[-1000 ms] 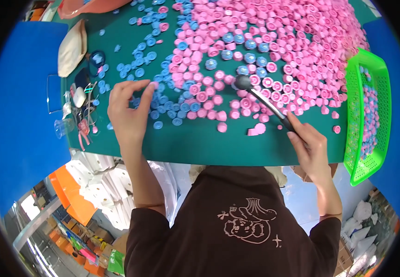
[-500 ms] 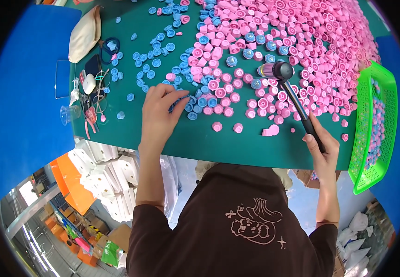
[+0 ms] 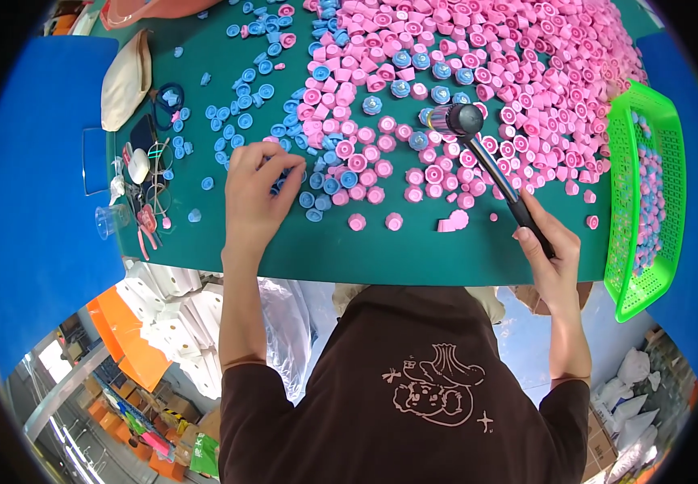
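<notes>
My right hand is wrapped round the black handle of a mallet. The mallet's round head hangs over the table among pink cup-shaped pieces and a few blue flower-like pieces. My left hand rests at the near edge of a cluster of small blue caps. Its thumb and forefinger are curled together in a pinch. Whatever lies between the fingertips is too small and hidden to name. Blue pieces show in the gap beneath those fingers.
A heap of pink pieces covers the table's far right. At the right edge stands a green basket holding pink and blue pieces. Pliers, glasses, a clear cup and a cloth pouch lie left. A reddish basin sits at the back left.
The whole view has shifted, so the table's things appear farther left and more of the reddish basin shows. Both hands keep nearly the same places over the pieces, the mallet still held.
</notes>
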The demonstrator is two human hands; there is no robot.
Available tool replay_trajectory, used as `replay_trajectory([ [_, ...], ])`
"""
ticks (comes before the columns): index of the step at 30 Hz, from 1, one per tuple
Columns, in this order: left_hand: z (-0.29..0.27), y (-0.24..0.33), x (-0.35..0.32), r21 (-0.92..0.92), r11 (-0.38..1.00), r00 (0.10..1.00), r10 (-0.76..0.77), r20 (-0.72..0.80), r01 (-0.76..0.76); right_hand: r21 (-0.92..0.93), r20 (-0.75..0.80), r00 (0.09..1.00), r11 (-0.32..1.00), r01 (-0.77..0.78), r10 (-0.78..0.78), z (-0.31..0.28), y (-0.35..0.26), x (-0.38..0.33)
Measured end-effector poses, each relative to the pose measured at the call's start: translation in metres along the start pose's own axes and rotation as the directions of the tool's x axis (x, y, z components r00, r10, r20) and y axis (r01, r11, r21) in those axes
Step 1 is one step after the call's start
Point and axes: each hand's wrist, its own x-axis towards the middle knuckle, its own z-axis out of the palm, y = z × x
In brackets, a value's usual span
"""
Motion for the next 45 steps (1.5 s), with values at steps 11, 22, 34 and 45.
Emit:
replay_trajectory([
  [11,-0.009,0.026,-0.037,-0.021,1.0,0.983,-0.002,0.185,0.006,-0.011,0.022,0.994,0.994,-0.11,0.11,-0.01,0.003,-0.009],
  [22,0.016,0.029,-0.078,-0.115,0.993,0.999,-0.013,0.038,0.017,-0.007,-0.021,0.991,0.991,-0.135,0.134,-0.019,0.009,-0.015],
  [34,0.023,0.08,-0.029,-0.202,0.977,0.994,-0.085,-0.072,0.069,-0.006,0.001,0.993,0.993,-0.114,0.114,-0.021,0.019,-0.034],
  [45,0.075,0.108,0.022,-0.226,0.974,0.997,-0.02,0.079,0.037,0.009,0.012,0.997,0.997,-0.071,0.071,-0.014,0.016,-0.046],
])
